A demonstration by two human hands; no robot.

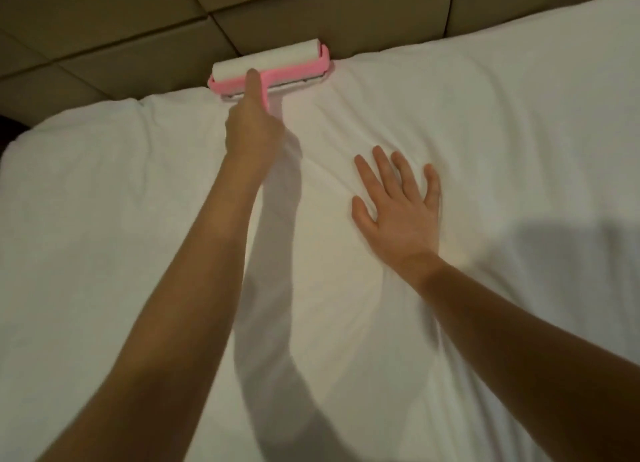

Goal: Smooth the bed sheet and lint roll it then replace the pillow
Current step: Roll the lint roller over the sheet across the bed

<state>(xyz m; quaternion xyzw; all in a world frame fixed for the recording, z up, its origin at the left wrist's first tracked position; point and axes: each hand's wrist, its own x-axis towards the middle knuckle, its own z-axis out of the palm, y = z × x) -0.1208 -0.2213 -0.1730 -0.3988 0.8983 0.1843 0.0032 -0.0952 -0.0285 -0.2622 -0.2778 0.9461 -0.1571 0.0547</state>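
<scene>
The left hand grips the pink lint roller at the far edge of the sheet while the right hand lies flat, apparently to keep it taut.

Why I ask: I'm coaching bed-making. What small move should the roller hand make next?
Probably draw the lint roller back toward the body: the left hand grips it at the far edge of the sheet against the headboard, while the right hand presses flat.

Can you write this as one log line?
step: lint rolling; left hand grips pink plastic lint roller; right hand flat on white bed sheet
</scene>
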